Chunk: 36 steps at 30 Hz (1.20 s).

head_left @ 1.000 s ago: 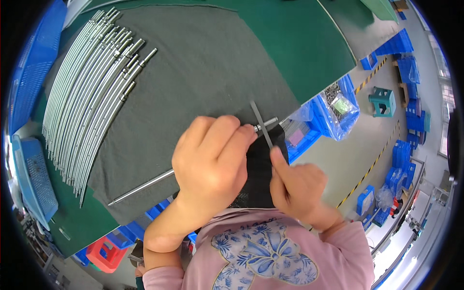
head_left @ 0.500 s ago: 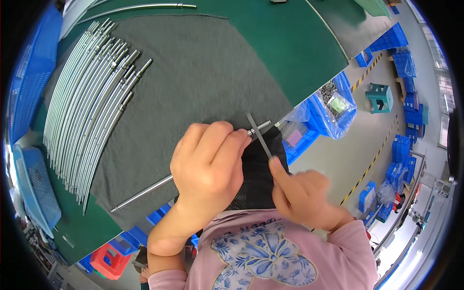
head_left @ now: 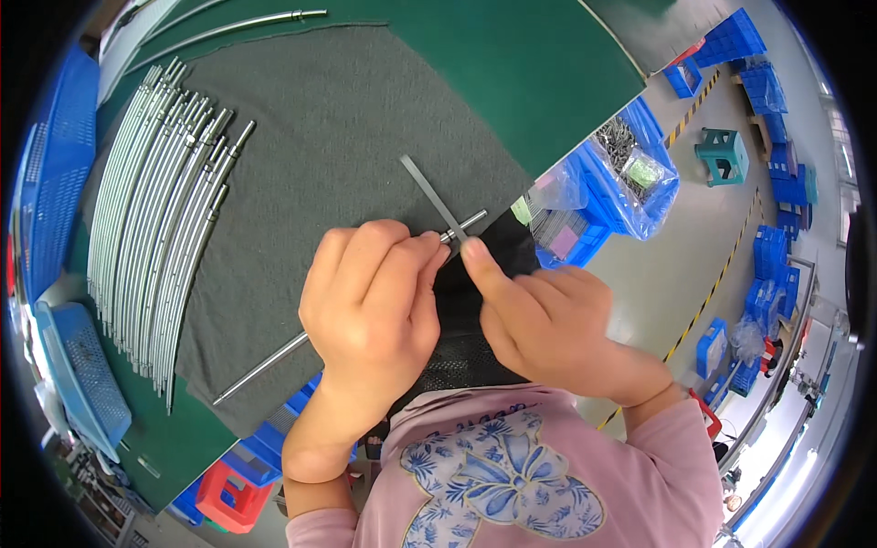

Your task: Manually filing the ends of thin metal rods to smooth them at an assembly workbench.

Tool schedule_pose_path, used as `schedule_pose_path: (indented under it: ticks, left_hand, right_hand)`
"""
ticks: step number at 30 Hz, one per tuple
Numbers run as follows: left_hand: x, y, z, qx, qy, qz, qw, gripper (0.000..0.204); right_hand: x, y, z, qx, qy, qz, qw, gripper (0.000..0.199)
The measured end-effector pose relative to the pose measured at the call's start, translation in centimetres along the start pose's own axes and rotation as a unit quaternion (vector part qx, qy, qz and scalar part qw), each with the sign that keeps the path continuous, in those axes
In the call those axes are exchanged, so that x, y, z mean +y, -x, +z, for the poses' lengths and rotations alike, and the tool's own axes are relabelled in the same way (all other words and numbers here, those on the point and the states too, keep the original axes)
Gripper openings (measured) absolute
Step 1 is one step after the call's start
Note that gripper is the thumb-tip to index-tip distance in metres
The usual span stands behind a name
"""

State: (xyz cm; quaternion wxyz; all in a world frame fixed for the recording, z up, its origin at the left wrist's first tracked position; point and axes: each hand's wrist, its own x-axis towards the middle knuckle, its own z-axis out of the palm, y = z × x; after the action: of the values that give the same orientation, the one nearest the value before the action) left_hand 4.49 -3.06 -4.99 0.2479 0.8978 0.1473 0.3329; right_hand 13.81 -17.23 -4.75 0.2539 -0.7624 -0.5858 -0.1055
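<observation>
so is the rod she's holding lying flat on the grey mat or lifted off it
Cannot tell for sure. The rod runs low across the grey mat, its near end gripped by the left hand; any gap beneath is not visible.

**Workshop bench above a grey floor lined with blue crates**

A green work table (head_left: 539, 73) is seen from above, with a dark grey felt mat (head_left: 329, 137) laid across it. Blue mesh baskets (head_left: 55, 183) are set along the table's left edge. To the right, a pale grey floor (head_left: 676, 247) is marked with a yellow-and-black striped line (head_left: 722, 283). Blue plastic bins (head_left: 749, 46) are stacked along that floor, and a teal stool (head_left: 726, 155) is placed among them. A blue crate lined with a clear bag (head_left: 630, 183) is kept just beside the table. A red stool (head_left: 228, 502) is seen below the table's near edge. The scene is evenly and brightly lit.
</observation>
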Motion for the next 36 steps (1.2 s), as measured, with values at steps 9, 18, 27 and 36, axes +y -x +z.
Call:
schedule_pose_path:
  ticks: [9,18,27,36]
  left_hand:
    - [0.0,0.1,0.0,-0.004,0.004,0.009,1.000,0.019]
    - [0.2,-0.1,-0.3,-0.015,-0.005,0.012,1.000,0.020]
    - [0.3,0.0,-0.3,-0.017,-0.006,0.004,1.000,0.020]
    - [0.2,-0.2,-0.2,-0.004,0.003,0.002,1.000,0.020]
  right_hand:
    - [-0.5,1.0,0.6,0.007,-0.048,0.029,0.998,0.050]
    - [-0.7,3.2,1.9,0.058,-0.060,0.039,0.996,0.050]
    - [-0.5,3.9,3.9,0.101,-0.064,0.034,0.992,0.046]
    - [-0.5,4.7,2.6,0.057,-0.060,0.035,0.996,0.045]
